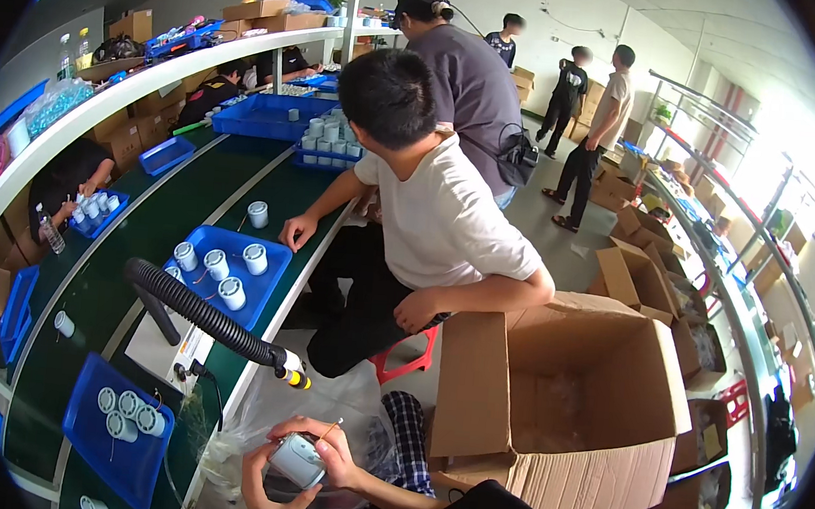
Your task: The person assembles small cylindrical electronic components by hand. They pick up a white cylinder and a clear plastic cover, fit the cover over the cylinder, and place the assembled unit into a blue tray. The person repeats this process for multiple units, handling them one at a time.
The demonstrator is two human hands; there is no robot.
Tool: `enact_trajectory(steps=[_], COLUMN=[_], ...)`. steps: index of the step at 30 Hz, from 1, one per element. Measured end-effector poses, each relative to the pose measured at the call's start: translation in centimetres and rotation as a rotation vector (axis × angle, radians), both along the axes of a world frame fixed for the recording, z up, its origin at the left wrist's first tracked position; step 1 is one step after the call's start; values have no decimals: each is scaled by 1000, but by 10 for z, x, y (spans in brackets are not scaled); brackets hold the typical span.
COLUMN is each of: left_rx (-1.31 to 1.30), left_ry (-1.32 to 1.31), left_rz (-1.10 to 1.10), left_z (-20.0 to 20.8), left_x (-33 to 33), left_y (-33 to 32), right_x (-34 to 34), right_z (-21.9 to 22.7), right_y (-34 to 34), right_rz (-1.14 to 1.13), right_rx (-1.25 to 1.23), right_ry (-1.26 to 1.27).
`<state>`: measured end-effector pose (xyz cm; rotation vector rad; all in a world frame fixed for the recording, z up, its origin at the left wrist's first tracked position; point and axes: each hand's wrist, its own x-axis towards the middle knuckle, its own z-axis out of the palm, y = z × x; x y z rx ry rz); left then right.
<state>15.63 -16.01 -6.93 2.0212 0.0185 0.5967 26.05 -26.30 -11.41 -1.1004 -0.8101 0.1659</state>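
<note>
Head view.

- Cylinder (298, 460), pale, one: at the near edge, over the clear plastic (358, 399), right of the worktop (167, 202). Left hand (262, 480) and right hand (338, 457), two: fingers of both grasping it from opposite sides, seemingly to steady it; its one wire (330, 429) stands clear at the top.
- Near tray (127, 472), blue, one, on the worktop at left: four cylinders visible, apparently grouped so they cannot roll.
- Farther tray (222, 238), blue, one: five cylinders, mostly upright and spaced, perhaps to keep their wires apart.
- Loose cylinders, three by these trays: one beyond the farther tray, one at far left, one at the near rim.
- Hose (201, 320), black, one: bent over the worktop's right edge, presumably to bring its nozzle (295, 370) within reach.
- Box (590, 489), open, one: large, at right.
</note>
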Motion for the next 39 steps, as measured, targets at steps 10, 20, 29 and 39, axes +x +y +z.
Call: enact_trajectory(steps=[10,20,29,39], left_rx=[-10,-120,-379,-4], left_ry=[-33,18,-452,136], left_rz=[96,191,1058,1417], left_z=[-21,-46,-119,-146], left_x=[-2,-2,-89,-178], left_y=[-4,10,192,264], right_x=[-5,5,3,13], right_z=[-26,-48,-55,-55], right_y=[14,25,22,23], right_rz=[-8,77,62,11], right_rx=[98,-29,-308,-403], right_ry=[245,161,318,287])
